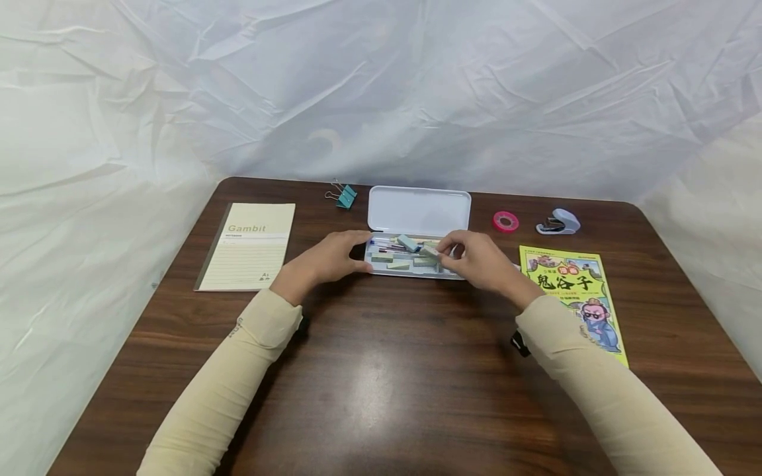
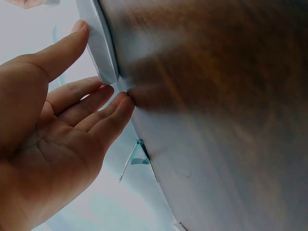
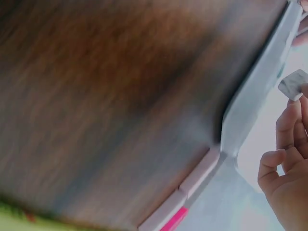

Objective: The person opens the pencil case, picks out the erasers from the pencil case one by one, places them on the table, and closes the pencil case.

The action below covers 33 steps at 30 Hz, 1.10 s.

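Observation:
A white pencil case [image 1: 419, 208] lies on the table with its lid raised at the back. Inside it are pens [image 1: 388, 250] and several block-shaped erasers, one bluish eraser [image 1: 407, 243] lying tilted on top. My left hand [image 1: 333, 256] holds the case's left end, thumb at the front wall and fingers at the back corner. In the left wrist view the thumb touches the case's side [image 2: 98, 43]. My right hand [image 1: 476, 258] pinches a small pale eraser [image 3: 292, 85] between thumb and fingers, over the case's right part.
Left lies a notebook [image 1: 247, 248]; behind is a teal binder clip [image 1: 345, 196]. To the right are pink tape [image 1: 505, 221], a stapler [image 1: 558, 223] and a yellow comic book [image 1: 571, 297]. Two pale blocks [image 3: 199, 173] show beyond the case's right end.

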### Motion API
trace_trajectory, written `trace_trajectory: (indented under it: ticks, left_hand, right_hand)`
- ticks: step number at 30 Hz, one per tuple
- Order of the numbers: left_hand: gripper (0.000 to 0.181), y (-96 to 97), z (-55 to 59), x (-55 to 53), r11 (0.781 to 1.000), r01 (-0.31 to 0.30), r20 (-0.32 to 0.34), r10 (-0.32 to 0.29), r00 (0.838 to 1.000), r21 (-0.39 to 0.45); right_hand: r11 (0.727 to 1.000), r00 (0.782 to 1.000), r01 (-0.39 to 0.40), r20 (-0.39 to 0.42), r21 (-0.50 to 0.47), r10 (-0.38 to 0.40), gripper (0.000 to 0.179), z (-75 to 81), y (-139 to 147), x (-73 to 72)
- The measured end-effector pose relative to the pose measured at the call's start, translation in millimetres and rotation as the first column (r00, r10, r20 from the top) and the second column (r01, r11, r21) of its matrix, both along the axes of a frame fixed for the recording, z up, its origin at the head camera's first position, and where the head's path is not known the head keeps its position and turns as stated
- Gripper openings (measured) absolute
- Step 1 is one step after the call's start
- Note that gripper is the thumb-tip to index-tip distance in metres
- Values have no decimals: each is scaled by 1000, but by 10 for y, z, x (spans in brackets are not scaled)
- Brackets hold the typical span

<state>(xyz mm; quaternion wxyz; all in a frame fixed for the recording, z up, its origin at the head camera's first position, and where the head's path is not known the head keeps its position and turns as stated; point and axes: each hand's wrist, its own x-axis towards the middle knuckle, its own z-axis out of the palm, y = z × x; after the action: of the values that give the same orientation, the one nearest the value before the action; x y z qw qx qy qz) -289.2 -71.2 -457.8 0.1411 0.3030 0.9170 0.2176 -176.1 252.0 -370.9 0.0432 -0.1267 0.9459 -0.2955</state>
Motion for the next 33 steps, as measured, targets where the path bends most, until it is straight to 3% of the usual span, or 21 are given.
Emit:
trace_trajectory:
  ticks: [8,17,33]
  left_hand:
    - [89,16,8,10,1000,-1,7,1,1000,-6]
    - [89,6,42,36,1000,-6,15,6,1000,-7]
    - [90,-52,10,16,1000,-9,33,9,999,4]
  right_hand:
    - [995,995,96,9,36,-96,20,117,297,40]
    - [978,980,175,76,111,-184,23,122,609,139]
    - [958,981,138,101,252,-167,24,28,684,197]
